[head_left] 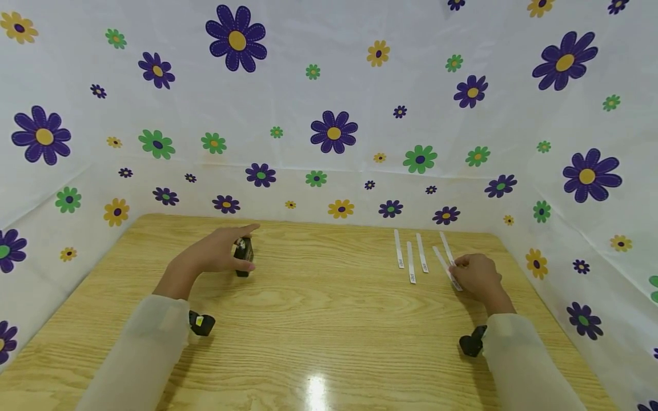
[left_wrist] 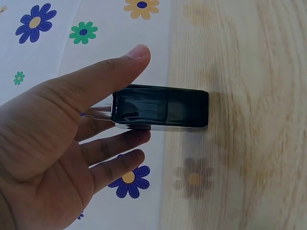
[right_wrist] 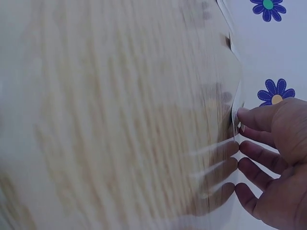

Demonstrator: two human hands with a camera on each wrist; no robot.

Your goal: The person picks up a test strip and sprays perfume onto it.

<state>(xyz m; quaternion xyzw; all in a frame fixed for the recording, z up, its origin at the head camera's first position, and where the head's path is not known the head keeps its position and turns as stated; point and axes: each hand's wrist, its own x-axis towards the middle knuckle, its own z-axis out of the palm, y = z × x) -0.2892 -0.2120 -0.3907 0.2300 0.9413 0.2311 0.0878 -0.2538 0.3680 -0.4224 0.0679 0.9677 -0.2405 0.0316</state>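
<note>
Two hands at opposite sides of a worktop (head_left: 319, 331), one at a bottle, one at a paper strip.
The dark bottle (left_wrist: 187, 108) stands upright on its base; the left hand (head_left: 218, 251) surrounds its upper part with a slack, spread grip, thumb to one side and fingers to the other, a placing that probably serves to steady it; firm contact cannot be told. The right grip (head_left: 478, 277) pinches the paper strip (head_left: 441, 260) between thumb and forefinger near its printed end, presumably because a thin, flat piece must be taken by its edge. Four other strips (head_left: 410, 260) lie apart, spacing that likely leaves fingers room.
</note>
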